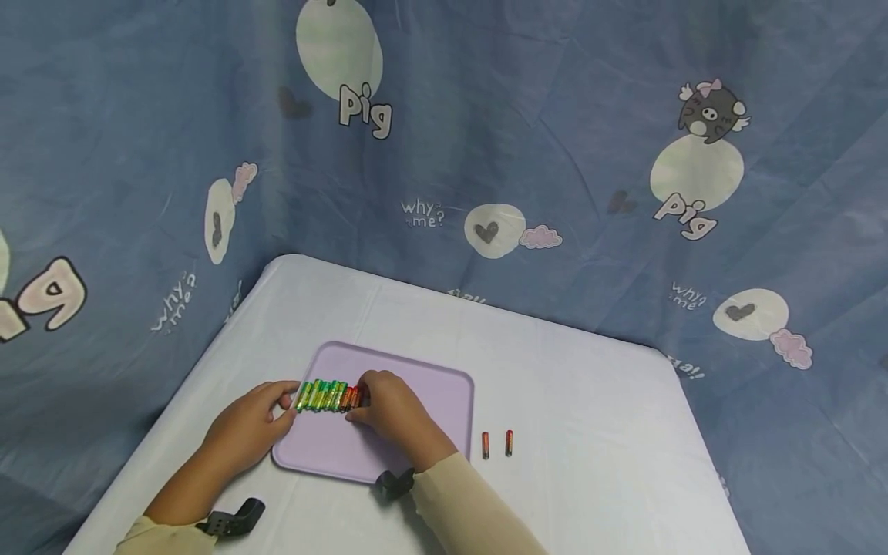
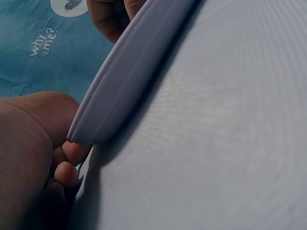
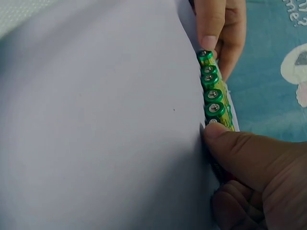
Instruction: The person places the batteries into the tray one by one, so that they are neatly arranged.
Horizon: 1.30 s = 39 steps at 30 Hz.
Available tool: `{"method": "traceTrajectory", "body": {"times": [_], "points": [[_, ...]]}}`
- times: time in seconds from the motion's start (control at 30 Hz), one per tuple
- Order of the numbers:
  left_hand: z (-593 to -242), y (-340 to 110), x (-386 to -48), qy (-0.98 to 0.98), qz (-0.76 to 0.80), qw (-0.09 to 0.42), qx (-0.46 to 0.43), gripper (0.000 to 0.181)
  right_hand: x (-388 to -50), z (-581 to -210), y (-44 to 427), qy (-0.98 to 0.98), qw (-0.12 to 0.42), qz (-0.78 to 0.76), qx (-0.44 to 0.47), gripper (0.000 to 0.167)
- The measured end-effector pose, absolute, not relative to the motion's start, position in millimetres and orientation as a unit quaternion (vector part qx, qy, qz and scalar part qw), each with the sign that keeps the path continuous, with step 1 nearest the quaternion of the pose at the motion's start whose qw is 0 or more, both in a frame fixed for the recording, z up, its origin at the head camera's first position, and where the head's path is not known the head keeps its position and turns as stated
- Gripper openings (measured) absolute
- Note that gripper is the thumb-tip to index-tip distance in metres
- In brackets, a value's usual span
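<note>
A row of green-and-gold batteries (image 1: 321,395) lies side by side on a lilac tray (image 1: 416,378), with several red batteries (image 1: 350,398) at its right end. My left hand (image 1: 246,424) is at the tray's left rim, its thumb and forefinger at the two ends of the leftmost green battery (image 3: 205,57). At the opposite end of the row, my right hand (image 1: 395,412) pinches the red batteries between thumb and fingers; its palm partly hides them. In the right wrist view, the right thumb (image 3: 240,148) covers a battery end.
Two more red batteries, one (image 1: 486,445) beside another (image 1: 509,442), lie on the white-covered table (image 1: 590,432) right of the tray. A blue printed curtain (image 1: 444,154) hangs behind and to the left. Each wrist wears a black camera mount (image 1: 239,518).
</note>
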State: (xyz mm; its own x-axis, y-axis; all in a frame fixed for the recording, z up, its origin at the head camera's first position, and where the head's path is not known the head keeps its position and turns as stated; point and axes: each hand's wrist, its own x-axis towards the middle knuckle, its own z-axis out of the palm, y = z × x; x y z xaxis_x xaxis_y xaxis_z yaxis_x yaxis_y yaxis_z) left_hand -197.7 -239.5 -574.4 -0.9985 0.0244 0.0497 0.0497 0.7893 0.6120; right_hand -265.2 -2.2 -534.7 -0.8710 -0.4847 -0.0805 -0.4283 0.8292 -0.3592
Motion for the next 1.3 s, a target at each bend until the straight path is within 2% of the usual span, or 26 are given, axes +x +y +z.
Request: {"method": "traceTrajectory", "body": {"times": [0.2, 0.53, 0.77, 0.97, 1.17, 1.3], "points": [[-573, -238, -198, -0.946, -0.324, 0.012, -0.017, 0.048, -265, -536, -1, 0.949, 0.098, -0.198, -0.223, 0.042], [-572, -238, -198, -0.946, -0.324, 0.016, -0.016, 0.048, -257, -526, 22, 0.948, 0.11, -0.206, -0.218, 0.064], [-571, -238, -198, -0.946, -0.323, 0.012, -0.016, 0.048, -251, -526, 49, 0.951, 0.099, -0.18, -0.231, 0.067], [-570, -240, -198, -0.946, -0.323, 0.006, -0.012, 0.048, -241, -528, 72, 0.96, 0.067, -0.159, -0.22, 0.06], [-571, -239, -199, -0.946, -0.324, 0.006, -0.01, 0.048, -230, -533, 103, 0.962, 0.002, -0.16, -0.223, 0.045], [-573, -238, -200, -0.946, -0.324, 0.008, -0.013, 0.049, -225, -534, 131, 0.963, -0.026, -0.178, -0.2, 0.042]]}}
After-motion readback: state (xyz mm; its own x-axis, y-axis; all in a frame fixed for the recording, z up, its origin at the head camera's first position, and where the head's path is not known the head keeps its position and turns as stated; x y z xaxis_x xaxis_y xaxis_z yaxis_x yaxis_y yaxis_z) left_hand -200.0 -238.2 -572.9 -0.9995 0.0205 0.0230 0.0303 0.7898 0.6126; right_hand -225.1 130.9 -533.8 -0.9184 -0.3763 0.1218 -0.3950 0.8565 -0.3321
